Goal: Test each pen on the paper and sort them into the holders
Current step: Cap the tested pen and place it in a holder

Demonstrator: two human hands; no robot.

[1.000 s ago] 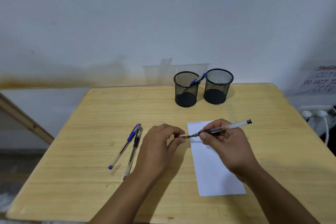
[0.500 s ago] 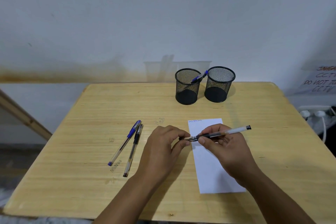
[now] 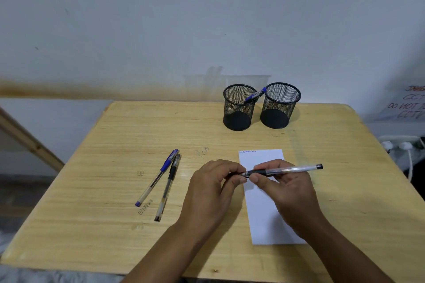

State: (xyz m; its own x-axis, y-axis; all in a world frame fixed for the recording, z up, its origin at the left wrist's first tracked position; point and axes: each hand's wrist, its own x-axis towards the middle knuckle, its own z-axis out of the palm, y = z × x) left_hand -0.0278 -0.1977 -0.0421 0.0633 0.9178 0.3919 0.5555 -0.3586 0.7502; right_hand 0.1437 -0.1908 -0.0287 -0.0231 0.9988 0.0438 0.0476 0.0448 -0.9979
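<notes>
My right hand (image 3: 285, 188) grips a clear black-ink pen (image 3: 289, 170) by its black grip, held level above the white paper strip (image 3: 264, 213). My left hand (image 3: 211, 188) pinches the pen's tip end, where its cap is hidden by my fingers. A blue pen (image 3: 158, 177) and a black pen (image 3: 167, 187) lie side by side on the table to the left. Two black mesh holders stand at the back: the left holder (image 3: 239, 108) has a blue pen (image 3: 255, 95) leaning in it, the right holder (image 3: 279, 105) looks empty. Small writing marks the paper's top edge.
The wooden table (image 3: 115, 225) ends close to my body and at the wall behind the holders. A power strip with white plugs (image 3: 400, 145) and a handwritten sign (image 3: 407, 103) sit off the table's right side. A wooden beam (image 3: 27, 140) slants at left.
Both hands have closed together at the pen's tip end; the gap between the left fingers and the right hand's grip has vanished. The pen now lies more level.
</notes>
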